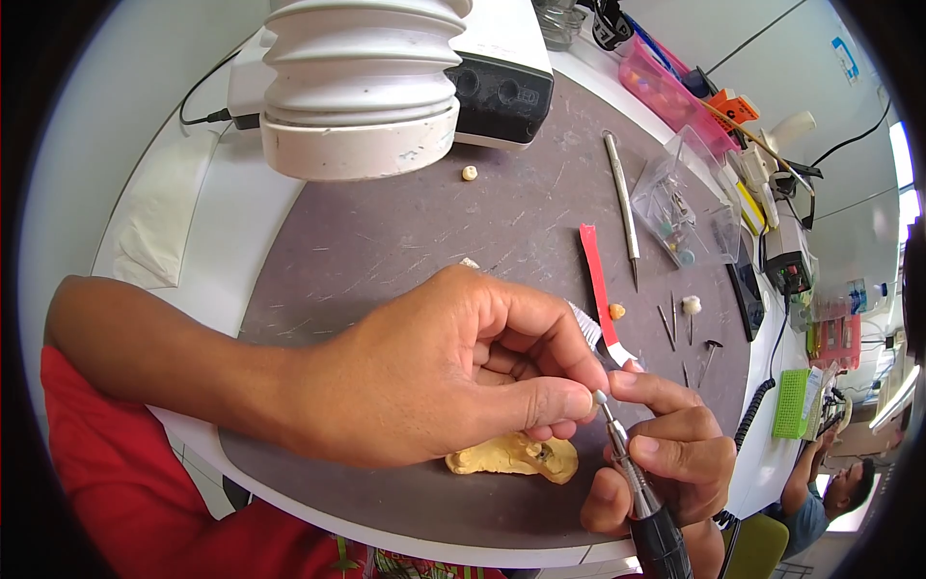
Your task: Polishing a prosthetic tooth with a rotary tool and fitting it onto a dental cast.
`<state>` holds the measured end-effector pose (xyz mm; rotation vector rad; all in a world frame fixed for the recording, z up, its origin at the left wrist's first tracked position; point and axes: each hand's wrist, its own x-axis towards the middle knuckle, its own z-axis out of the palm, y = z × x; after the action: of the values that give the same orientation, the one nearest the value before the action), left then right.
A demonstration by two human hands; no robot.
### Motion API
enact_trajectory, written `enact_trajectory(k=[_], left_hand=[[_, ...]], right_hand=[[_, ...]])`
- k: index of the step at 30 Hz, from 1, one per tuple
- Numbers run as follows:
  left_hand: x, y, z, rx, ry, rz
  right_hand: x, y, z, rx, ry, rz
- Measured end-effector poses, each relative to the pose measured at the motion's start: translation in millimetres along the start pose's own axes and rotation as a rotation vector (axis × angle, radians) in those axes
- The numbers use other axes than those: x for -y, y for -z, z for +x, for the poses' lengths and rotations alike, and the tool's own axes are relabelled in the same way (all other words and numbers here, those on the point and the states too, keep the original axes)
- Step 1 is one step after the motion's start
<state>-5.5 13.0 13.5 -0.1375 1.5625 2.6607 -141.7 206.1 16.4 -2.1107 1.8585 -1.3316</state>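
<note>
My right hand (675, 449) grips a rotary handpiece (632, 473) with a metal nose and black body, tilted up to the left. A small pale grey tip (601, 397) sits at its end. My left hand (434, 376) reaches across from the left, thumb and forefinger pinched together right beside that tip. Whatever is between those fingertips is too hidden to make out. Under the left hand lies a yellow dental cast (511, 461), partly covered. Just beyond the fingers is a red strip (596, 275) with a white end. A small yellow tooth-shaped piece (617, 311) lies by it.
A white bellows hose (357, 145) hangs over the far side, beside a black-and-white box unit (502, 96). At right are a pen-like metal tool (622, 198), a clear plastic box (675, 207), thin burs (667, 328) and a pink basket (641, 72). Another person (820, 502) sits at far right.
</note>
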Motion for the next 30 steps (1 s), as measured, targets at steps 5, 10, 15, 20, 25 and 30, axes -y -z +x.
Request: enact_trajectory(k=[5, 10, 15, 20, 25, 30], left_hand=[[-1.3, -0.2, 1.1, -0.004, 0.021, 0.007], [-0.1, 0.9, -0.9, 0.002, 0.004, -0.018], [0.7, 0.1, -0.2, 0.003, -0.006, -0.001], [6.6, 0.8, 3.9, 0.014, -0.074, 0.019], [5.5, 2.5, 3.9, -0.008, -0.091, 0.067], [-0.9, -3.3, -0.3, -0.039, 0.022, -0.084]], right_hand=[[0.4, 5.0, 3.7, 0.037, -0.025, 0.018], [2.8, 7.1, 6.1, 0.106, -0.046, 0.049], [2.9, 7.9, 0.9, 0.057, -0.088, 0.058], [0.5, 3.9, -7.9, -0.079, -0.072, 0.021], [-3.6, 7.4, -1.2, -0.010, -0.053, 0.054], [-3.9, 6.0, -0.9, -0.018, -0.051, 0.041]])
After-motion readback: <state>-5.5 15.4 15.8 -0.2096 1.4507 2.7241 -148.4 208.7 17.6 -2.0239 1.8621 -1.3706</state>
